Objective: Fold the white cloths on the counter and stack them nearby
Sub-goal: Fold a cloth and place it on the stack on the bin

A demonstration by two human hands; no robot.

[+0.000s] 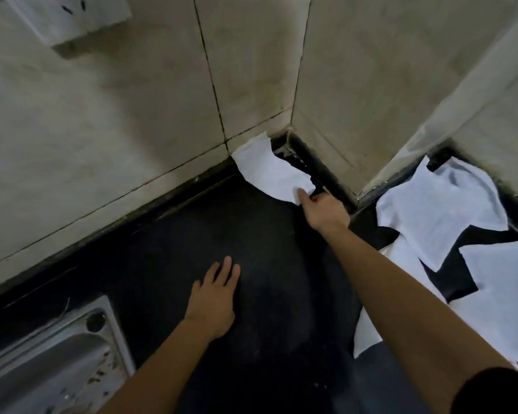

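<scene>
A white cloth [269, 167] lies crumpled in the far corner of the black counter [251, 339], its far edge up against the tiled wall. My right hand [326, 212] reaches out to it and pinches its near edge between thumb and finger. My left hand [214, 297] rests flat on the bare counter, fingers spread, holding nothing. Several more white cloths [437, 210] lie spread and overlapping on the counter to the right, partly under my right forearm.
A steel sink [48, 363] sits at the near left of the counter. Tiled walls [132, 130] meet in the corner behind the cloth, and a wall column [473, 94] juts out at the right. A switch plate [69, 16] hangs top left.
</scene>
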